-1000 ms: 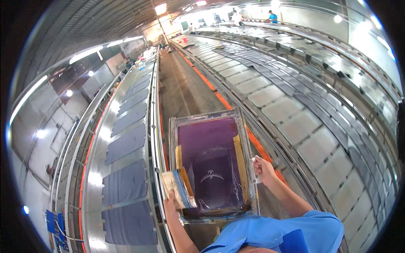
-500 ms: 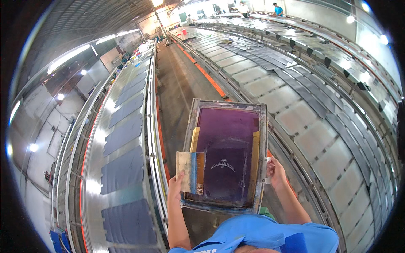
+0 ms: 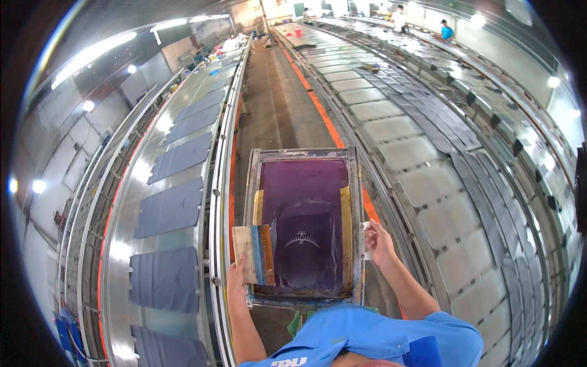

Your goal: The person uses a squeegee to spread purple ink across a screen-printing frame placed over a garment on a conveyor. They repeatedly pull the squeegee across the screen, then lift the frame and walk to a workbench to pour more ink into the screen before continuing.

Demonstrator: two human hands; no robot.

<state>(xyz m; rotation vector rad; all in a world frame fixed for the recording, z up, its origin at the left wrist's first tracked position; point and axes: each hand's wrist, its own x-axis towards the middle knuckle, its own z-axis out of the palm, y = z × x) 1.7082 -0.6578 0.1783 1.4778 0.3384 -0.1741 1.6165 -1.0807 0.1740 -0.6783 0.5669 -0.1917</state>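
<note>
A screen-printing frame [image 3: 302, 177] with purple mesh and a small pale design sits level in front of my body, above the aisle. My left hand [image 3: 237, 272] is closed on a wooden squeegee [image 3: 247, 248] with a blue and orange edge, lying over the frame's left side; whether those fingers also grip the frame is hidden. My right hand [image 3: 379, 244] is closed on a white metal bracket [image 3: 367, 235] at the frame's right side. Dark fabric pieces [image 3: 165, 275] lie spaced along the metal table [image 3: 116, 257] to my left.
A long printing table [image 3: 416, 177] with pale panels and grey pieces runs along the right. Between both tables is an aisle [image 3: 272, 92] edged by orange rails [image 3: 327, 119]. Several people, one in blue [image 3: 446, 32], stand far off. A red container [image 3: 298, 32] stands on the distant right table.
The view has swung slightly and the tables sit differently in it. The frame, held by both my hands, moved right in the picture half a second ago and is now back toward the middle.
</note>
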